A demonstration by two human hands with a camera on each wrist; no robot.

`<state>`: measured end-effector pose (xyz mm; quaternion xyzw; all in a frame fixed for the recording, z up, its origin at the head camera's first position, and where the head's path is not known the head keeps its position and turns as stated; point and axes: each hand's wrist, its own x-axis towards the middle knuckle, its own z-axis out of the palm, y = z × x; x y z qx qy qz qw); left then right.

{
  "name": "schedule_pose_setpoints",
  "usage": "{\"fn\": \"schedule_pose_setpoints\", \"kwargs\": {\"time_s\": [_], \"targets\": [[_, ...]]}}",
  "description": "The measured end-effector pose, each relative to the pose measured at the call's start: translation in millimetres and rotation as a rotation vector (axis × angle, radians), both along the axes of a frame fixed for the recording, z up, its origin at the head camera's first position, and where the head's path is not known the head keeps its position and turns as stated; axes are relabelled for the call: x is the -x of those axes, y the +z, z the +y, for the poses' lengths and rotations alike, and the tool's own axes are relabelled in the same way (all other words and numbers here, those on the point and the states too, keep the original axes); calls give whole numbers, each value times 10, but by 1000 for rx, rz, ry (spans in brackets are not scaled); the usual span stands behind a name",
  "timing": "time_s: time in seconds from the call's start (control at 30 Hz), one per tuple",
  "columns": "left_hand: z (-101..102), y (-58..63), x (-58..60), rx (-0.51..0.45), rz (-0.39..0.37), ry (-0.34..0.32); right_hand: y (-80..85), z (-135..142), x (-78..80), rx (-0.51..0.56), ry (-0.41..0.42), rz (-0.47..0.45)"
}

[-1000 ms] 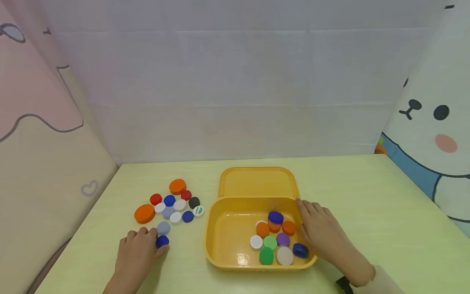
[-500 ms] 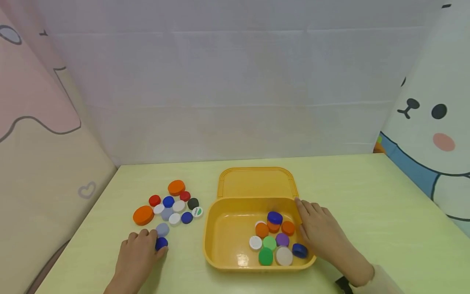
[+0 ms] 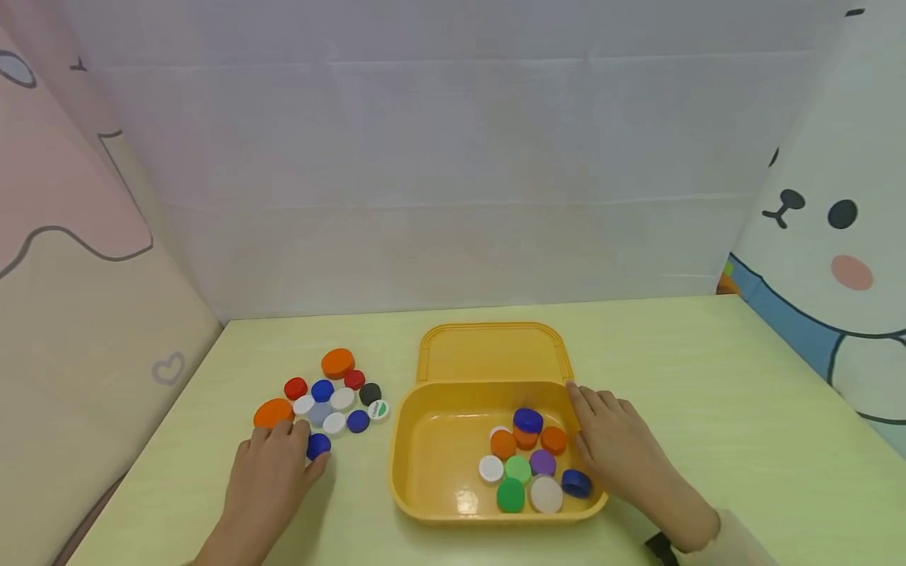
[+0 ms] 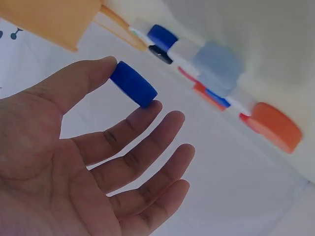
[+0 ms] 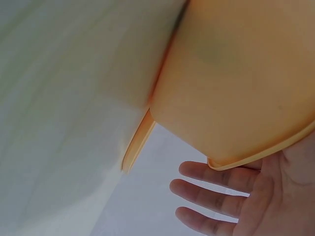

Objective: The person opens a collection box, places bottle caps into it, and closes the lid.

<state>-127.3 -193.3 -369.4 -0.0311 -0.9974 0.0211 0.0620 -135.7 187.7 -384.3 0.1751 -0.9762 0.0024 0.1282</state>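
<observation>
We judge the work to be about half done, with bottle caps lying both inside and outside the yellow box (image 3: 432, 468). The box sits near the middle of the surface (image 3: 715, 409), its lid (image 3: 493, 354) folded back toward the far edge. Inside, mostly in the right half, we count eleven caps at least partly visible, among them a purple cap (image 3: 543, 462), a green cap (image 3: 510, 494) and three orange ones. Toward the surface's left edge we count twelve more in a loose cluster, including a black cap (image 3: 370, 394) and a large orange cap (image 3: 338, 363) nearest the far edge; others may be hidden behind the left grip (image 3: 272, 475). That grip is closed to a pinch, thumb and index finger on a blue cap (image 4: 134, 84), the other fingers loosely extended. The blue cap is beside the cluster, well apart from the box; we cannot tell whether it clears the surface. The right grip (image 3: 617, 440) lies unclenched along the box's right wall, fingers straight and touching it, with no cap visible in it.
</observation>
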Motion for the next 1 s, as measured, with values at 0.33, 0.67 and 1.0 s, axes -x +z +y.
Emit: {"fn": "schedule_pose_setpoints", "kwargs": {"time_s": [0.33,0.67,1.0], "targets": [[368,277,36,-22,129,-109,0,-1,1,3,-3,-5],[917,365,87,-60,142,-243,-5,0,-3,8,-2,-14],[1303,146,129,27,122,-372,-16,-3,-2,8,-4,7]]}}
